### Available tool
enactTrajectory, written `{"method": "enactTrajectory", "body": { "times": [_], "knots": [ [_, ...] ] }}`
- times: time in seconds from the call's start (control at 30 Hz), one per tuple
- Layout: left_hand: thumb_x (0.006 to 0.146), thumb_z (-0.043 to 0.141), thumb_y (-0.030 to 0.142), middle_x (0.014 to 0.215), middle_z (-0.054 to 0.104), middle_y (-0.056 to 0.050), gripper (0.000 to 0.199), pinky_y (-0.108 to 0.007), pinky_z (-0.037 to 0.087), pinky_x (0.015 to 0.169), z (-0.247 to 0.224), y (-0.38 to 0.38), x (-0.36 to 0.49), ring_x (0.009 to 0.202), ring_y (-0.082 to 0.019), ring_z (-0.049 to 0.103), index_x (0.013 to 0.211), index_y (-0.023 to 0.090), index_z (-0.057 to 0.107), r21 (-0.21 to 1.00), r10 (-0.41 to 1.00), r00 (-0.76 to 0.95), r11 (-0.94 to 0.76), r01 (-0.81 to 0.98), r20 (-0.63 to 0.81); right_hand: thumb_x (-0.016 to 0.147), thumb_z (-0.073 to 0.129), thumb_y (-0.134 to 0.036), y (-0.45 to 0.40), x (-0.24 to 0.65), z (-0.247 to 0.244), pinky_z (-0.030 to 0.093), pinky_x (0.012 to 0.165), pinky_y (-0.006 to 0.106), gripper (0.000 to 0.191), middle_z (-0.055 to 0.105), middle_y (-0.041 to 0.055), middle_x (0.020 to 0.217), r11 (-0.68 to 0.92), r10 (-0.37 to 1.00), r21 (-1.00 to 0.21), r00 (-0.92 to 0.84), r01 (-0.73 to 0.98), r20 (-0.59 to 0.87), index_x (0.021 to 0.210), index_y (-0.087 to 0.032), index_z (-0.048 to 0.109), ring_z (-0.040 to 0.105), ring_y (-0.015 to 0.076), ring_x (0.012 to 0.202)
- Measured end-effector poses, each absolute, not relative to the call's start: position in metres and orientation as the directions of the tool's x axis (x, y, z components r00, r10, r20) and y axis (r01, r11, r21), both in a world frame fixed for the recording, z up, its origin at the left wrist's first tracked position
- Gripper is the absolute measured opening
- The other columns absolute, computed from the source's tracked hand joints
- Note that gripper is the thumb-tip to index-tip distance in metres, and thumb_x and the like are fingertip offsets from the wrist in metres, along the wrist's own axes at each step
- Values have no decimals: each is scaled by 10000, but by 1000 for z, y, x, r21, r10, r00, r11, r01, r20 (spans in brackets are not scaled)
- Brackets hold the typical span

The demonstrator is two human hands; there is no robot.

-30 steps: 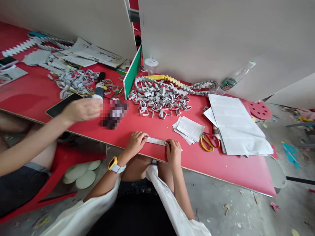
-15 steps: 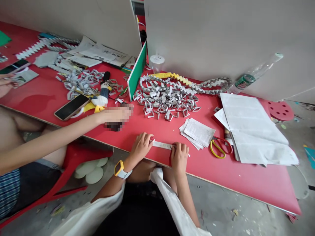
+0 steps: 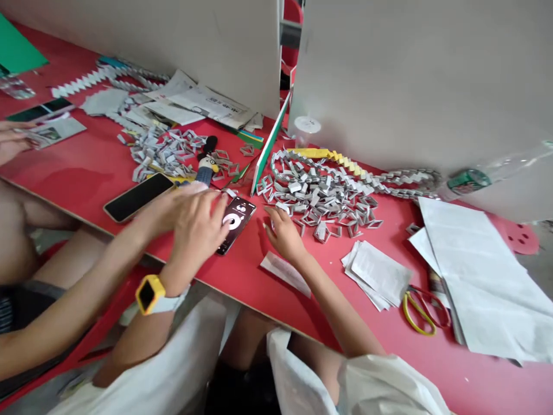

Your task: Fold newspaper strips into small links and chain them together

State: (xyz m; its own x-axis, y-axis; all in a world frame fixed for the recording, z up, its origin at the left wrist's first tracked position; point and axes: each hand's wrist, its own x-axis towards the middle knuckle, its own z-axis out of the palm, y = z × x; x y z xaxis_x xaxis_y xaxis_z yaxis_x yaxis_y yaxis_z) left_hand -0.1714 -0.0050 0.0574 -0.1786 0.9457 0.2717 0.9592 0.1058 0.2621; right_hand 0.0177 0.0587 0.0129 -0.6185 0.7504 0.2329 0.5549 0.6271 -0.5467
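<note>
My left hand (image 3: 199,226), above a yellow watch on the wrist, reaches to the left edge of a lit smartphone (image 3: 238,222) lying on the table. Its fingers are spread and hold nothing; a co-worker's hand (image 3: 162,208) is partly hidden behind it. Just right of the phone, my right hand (image 3: 286,235) hovers with thumb and fingers apart, near a heap of folded paper links (image 3: 322,196). A flat paper strip (image 3: 283,271) lies on the red table below my right hand, partly covered by the forearm.
A stack of cut paper pieces (image 3: 377,271), yellow-and-red scissors (image 3: 421,311) and large paper sheets (image 3: 488,282) lie to the right. A green-edged divider (image 3: 271,144) stands between two heaps. A dark phone (image 3: 138,197) and a knitted toy (image 3: 206,168) lie left.
Both hands have let go of the paper strip and moved forward. The left went left to the smartphone, which now shows a lit screen. The view has shifted left.
</note>
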Motion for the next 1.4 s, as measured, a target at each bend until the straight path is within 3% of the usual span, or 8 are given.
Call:
{"method": "enactTrajectory", "body": {
  "times": [0.2, 0.3, 0.5, 0.67, 0.93, 1.1, 1.2, 1.4],
  "knots": [
    [762, 645, 505, 1293, 493, -283, 946, -487, 450, 937, 6, 17, -163, 1161, -421, 524, 1450, 15, 221, 123, 961, -234, 217, 968, 149, 951, 488, -289, -18, 82, 4, 483, 1007, 472, 441, 556, 154, 1335, 642, 746, -494, -627, 587, 225, 1381, -198, 447, 489, 292, 1280],
    [744, 660, 474, 1178, 568, -231, 925, -481, 475, 886, -4, 22, -163, 1084, -409, 555, 1444, 41, 237, 145, 956, -260, 241, 960, 135, 948, 507, -332, -26, 103, -9, 434, 1057, 522, 489, 547, 159, 1382, 675, 725, -397, -659, 622, 198, 1409, -189, 429, 475, 314, 1316],
    [693, 709, 417, 1216, 551, -216, 842, -476, 488, 894, -2, 24, -158, 1126, -386, 526, 1361, 77, 327, 272, 916, -360, 306, 912, 176, 962, 388, -111, -22, 126, -19, 438, 1035, 502, 533, 583, 101, 1373, 652, 756, -352, -612, 672, 231, 1477, -236, 335, 495, 280, 1316],
    [677, 720, 383, 1193, 579, -186, 737, -450, 515, 838, 0, 23, -155, 1091, -376, 553, 1271, 109, 380, 315, 911, -380, 317, 894, 161, 943, 398, -56, -37, 142, -21, 439, 1020, 493, 400, 656, 103, 1275, 673, 739, -328, -617, 663, 269, 1286, -181, 561, 580, 275, 1220],
    [709, 707, 326, 1259, 538, -265, 834, -493, 475, 918, 4, 23, -151, 1154, -408, 540, 1368, 6, 307, 289, 933, -330, 280, 916, 143, 917, 391, -12, -70, 161, -29, 433, 1026, 479, 424, 672, 94, 1242, 653, 756, -346, -547, 674, 361, 1267, -174, 566, 576, 257, 1222],
    [865, 587, 294, 1376, 465, -231, 654, -445, 375, 1070, 7, -22, -104, 1303, -326, 433, 1410, 53, 320, 238, 929, 39, -134, 962, 367, 918, 449, -47, -87, 163, -28, 479, 927, 458, 344, 647, 150, 1185, 584, 801, -348, -450, 733, 395, 1186, -162, 631, 569, 273, 1146],
    [874, 607, 388, 1206, 593, -97, 410, -391, 422, 976, 3, -62, -65, 1131, -252, 533, 1240, 215, 547, 288, 856, 435, -507, 813, 280, 932, 466, -97, -90, 167, -26, 473, 844, 422, 322, 665, 117, 1057, 554, 824, -381, -422, 740, 378, 1175, -206, 648, 564, 255, 1029],
    [935, 529, 221, 893, 655, -19, 133, -326, 374, 732, -9, -82, -37, 885, -175, 556, 921, 226, 662, 322, 849, 470, -527, 786, 242, 940, 494, -124, -89, 172, -20, 373, 918, 395, 216, 702, 57, 988, 484, 874, -507, -365, 713, 320, 1083, -183, 643, 539, 226, 1018]
  ]
}}
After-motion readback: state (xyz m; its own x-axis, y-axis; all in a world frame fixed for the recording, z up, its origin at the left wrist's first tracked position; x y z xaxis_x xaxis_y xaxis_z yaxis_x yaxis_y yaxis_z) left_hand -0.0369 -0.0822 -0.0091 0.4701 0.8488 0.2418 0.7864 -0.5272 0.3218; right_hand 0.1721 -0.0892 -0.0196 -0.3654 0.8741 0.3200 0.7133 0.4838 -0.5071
